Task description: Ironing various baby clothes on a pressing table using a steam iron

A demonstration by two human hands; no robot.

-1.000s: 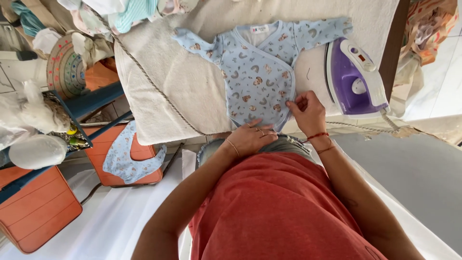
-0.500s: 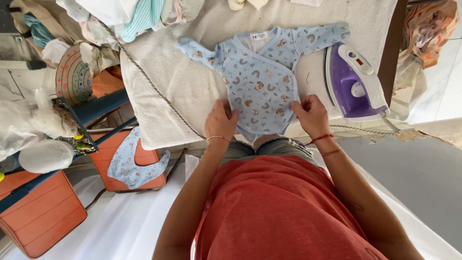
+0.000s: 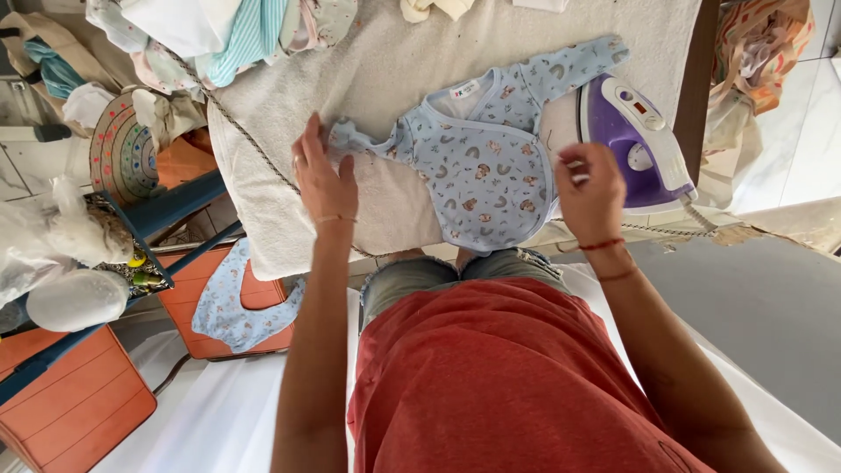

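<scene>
Nearest to us: our red shirt (image 3: 517, 377) and denim waistband, w/ both forearms reaching fwd over the counter (image 3: 394, 79), which is padded w/ a cream towel, likely as a surface for pressing clothes.

Our left hand (image 3: 322, 180) lies flat, fingers spread and open, pressing down the cuff of one sleeve of a baby top (image 3: 486, 166). We judge it's pinning the sleeve out straight so the cloth sits smooth. Our right hand (image 3: 591, 193) hovers at the top's other edge, just beside the iron; fingers curl inward, but we can't tell if they pinch any cloth or hold nothing. Two red threads circle that wrist.

The baby top, 1 only, pale blue w/ small printed shapes, lies front-up mid-counter, both sleeves spread wide, neck pointing away from us.

1 purple and white iron (image 3: 635, 140) rests at the right, touching the far sleeve; its cord trails off the counter's right side.

Farther: a heap of clothes (image 3: 219, 35) at the counter's far left corner, several pieces, striped and plain.

Left, on the floor: 2 orange crates (image 3: 70, 412), 1 blue bib (image 3: 232, 302) draped on the nearer one.
</scene>
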